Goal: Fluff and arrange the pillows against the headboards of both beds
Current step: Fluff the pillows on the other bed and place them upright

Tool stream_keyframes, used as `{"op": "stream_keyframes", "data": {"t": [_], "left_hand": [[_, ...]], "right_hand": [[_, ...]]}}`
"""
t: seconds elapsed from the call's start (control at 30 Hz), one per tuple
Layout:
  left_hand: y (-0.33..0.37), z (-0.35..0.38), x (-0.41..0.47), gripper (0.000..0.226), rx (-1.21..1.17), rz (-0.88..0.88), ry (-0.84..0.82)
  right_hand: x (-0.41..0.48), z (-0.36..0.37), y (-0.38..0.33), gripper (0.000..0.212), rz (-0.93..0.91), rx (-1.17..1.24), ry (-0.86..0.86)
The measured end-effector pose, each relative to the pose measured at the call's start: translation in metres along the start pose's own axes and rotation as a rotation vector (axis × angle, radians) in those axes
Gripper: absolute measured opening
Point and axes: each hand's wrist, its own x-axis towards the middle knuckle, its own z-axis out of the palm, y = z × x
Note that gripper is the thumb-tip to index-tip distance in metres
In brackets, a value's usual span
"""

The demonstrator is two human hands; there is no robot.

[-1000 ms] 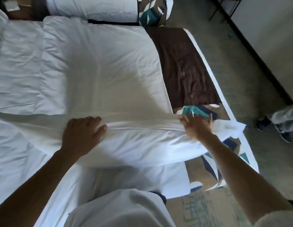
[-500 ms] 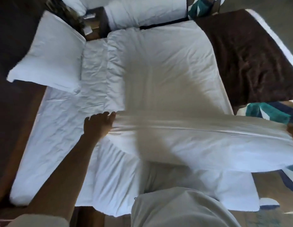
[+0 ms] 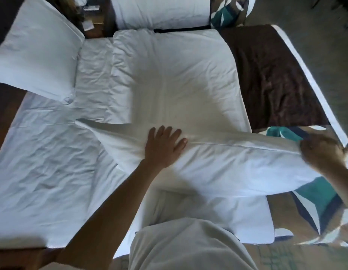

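A long white fabric pillow (image 3: 218,164) lies across the near side of the bed, its seamed edge running from nine o'clock towards three o'clock over the white crumpled duvet (image 3: 169,84). The left hand (image 3: 163,147) rests flat on the pillow's top, fingers spread and apart, pressing down on the cloth, not pinching it. The right hand (image 3: 321,152), at three o'clock, is closed on the pillow's end corner; it is blurred, so the exact finger placement is unclear, but the cloth bunches into its grasp. A second white rectangular pillow (image 3: 36,53) leans at ten o'clock near the dark wooden headboard (image 3: 5,106), and the brown velvety bed runner (image 3: 270,75) crosses the foot at two o'clock. Beyond, at twelve o'clock, the other bed's white bedding (image 3: 161,10) shows past a small wooden nightstand (image 3: 97,18).

The pillow looks light, soft and floppy: it sags at the pointed left tip and dents under the palm. It should take rough handling without harm, though the smooth case may slide over the filling. The best hold is probably at both short ends or corners, gripping filling together with cloth, so it can be shaken, plumped and then carried towards ten o'clock beside the other pillow.
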Motion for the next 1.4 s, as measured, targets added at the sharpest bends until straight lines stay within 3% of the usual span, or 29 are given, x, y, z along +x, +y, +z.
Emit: {"op": "stream_keyframes", "data": {"t": [0.13,0.23,0.3,0.4,0.57,0.67,0.9,1.4], "left_hand": [[0.005,0.008,-0.006,0.043,0.018,-0.011,0.152],[0.0,0.009,-0.007,0.045,0.026,0.004,0.126],[-0.01,0.011,-0.007,0.05,0.015,0.015,0.115],[-0.033,0.008,-0.004,0.057,0.015,0.038,0.091],[-0.093,0.003,-0.009,0.065,0.118,0.039,0.074],[-0.114,-0.003,-0.014,0.068,0.145,-0.064,0.043],[-0.114,0.01,-0.024,0.061,0.13,-0.153,0.079],[-0.074,0.025,-0.034,0.047,0.188,-0.325,0.205]], "right_hand": [[-0.054,0.012,-0.122,0.069,-0.228,0.144,0.014],[-0.099,0.029,-0.228,0.078,-0.533,0.129,-0.14],[-0.117,0.038,-0.255,0.085,-0.621,0.047,-0.26],[-0.107,0.046,-0.22,0.088,-0.58,-0.003,-0.23],[-0.059,0.036,-0.08,0.09,-0.325,-0.062,-0.169],[-0.05,0.029,-0.026,0.09,-0.25,-0.096,-0.168],[-0.046,0.051,-0.027,0.092,-0.229,-0.054,-0.127],[-0.043,0.088,-0.026,0.06,-0.287,0.051,0.101]]}}
